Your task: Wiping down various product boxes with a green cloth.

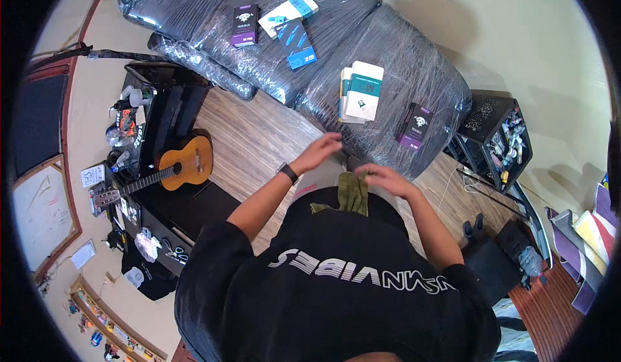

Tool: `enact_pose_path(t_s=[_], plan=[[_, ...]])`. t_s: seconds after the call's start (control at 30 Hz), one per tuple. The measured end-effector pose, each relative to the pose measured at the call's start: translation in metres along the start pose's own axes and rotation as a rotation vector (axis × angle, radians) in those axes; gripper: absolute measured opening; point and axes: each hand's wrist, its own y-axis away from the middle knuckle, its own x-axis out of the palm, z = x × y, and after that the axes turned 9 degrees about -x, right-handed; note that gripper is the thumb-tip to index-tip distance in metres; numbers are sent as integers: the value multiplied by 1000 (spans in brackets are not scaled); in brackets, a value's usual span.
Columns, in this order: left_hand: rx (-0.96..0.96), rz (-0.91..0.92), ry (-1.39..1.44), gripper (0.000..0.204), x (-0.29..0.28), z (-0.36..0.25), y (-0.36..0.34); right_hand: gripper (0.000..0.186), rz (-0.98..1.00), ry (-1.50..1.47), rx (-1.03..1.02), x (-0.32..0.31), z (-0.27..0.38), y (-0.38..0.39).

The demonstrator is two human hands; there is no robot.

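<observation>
Cloth (pixel 353 194), olive green and crumpled, hangs at the person's front just below the sofa (pixel 388 71) edge, its long axis running away from the sofa toward the person's body. The right hand (pixel 383 178) touches the cloth's top corner, fingers curled loosely over it; whether it truly pinches the fabric cannot be told. The left hand (pixel 317 152) lies up and to the left of the cloth, close to the sofa's front edge, fingers spread and empty, a dark watch (pixel 288 172) on its wrist. So the right hand is the nearer one, at the cloth itself, and the left is a short way off with bare air between.

On the sofa, which is wrapped in clear plastic, lie small boxes: a white and teal pair (pixel 361 91) straight beyond the hands, a purple one (pixel 414 126) further right near the sofa's end, and more blue and purple ones further back. Left of the sofa a guitar (pixel 168 171) leans against a black cabinet (pixel 162 122). Right of the sofa's end stands a black crate (pixel 498 135) of bottles. Wooden floor (pixel 252 142) shows between the sofa and the cabinet, giving open room on the left side; the right side is tighter, with a white cable (pixel 446 190) close by.
</observation>
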Motion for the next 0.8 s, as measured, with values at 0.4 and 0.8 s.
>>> enact_pose_path(t_s=[0.4,0.8], plan=[[177,409,160,53,74,-102,130,36,-757,350,-634,13,146,-21],[871,119,-937,37,100,-243,93,70,-162,-1408,-691,-15,88,-6]])
